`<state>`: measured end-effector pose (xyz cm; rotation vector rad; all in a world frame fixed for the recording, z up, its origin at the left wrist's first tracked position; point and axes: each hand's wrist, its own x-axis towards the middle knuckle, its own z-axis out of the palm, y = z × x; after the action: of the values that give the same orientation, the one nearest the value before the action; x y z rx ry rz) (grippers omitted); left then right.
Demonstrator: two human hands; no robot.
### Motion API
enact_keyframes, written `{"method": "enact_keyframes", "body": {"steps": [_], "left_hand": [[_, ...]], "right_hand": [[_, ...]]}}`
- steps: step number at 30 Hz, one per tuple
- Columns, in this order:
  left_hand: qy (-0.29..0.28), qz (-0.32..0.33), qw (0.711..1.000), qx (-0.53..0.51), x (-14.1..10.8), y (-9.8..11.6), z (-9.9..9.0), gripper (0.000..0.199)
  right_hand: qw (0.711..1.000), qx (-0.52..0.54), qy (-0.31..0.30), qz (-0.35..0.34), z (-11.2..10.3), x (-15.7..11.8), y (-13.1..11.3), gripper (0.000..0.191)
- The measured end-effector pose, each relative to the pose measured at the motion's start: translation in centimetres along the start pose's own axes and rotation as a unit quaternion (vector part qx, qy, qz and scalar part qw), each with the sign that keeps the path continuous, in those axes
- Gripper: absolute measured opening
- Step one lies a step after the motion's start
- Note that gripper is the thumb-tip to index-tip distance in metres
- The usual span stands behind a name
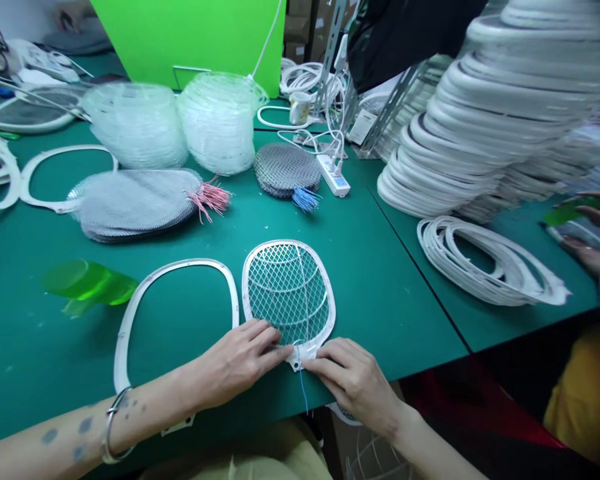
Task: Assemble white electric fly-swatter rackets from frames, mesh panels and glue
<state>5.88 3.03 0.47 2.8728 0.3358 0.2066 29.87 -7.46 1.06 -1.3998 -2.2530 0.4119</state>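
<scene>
White plastic racket frame (pixel 290 287) lined with wire mesh lies flat on the green worktable (pixel 360 300); left hand (pixel 237 363) and right hand (pixel 353 380) press its neck from either side, fingers together, apparently to steady it; blue wire (pixel 303 390) dangles below; bare oval frame (pixel 177 272) sits just beside

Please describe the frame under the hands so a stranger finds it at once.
On the green table, the left hand and right hand rest on a white racket-shaped frame. Unlike the open white frame beside it, it holds wire mesh.
</scene>
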Motion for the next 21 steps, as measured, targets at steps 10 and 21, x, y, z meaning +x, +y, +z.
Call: {"method": "enact_keyframes", "body": {"steps": [10,21], "left_hand": [[-0.023,0.005,0.999,0.048,0.7,0.6,-0.4,0.033],[-0.041,-0.002,0.999,-0.033,1.5,1.4,-1.9,0.045]], "right_hand": [[0.977,0.120,-0.090,0.149,-1.4,1.9,0.0,0.008],[0.910,0.001,-0.261,0.323,-2.5,8.5,1.1,0.027]]}}
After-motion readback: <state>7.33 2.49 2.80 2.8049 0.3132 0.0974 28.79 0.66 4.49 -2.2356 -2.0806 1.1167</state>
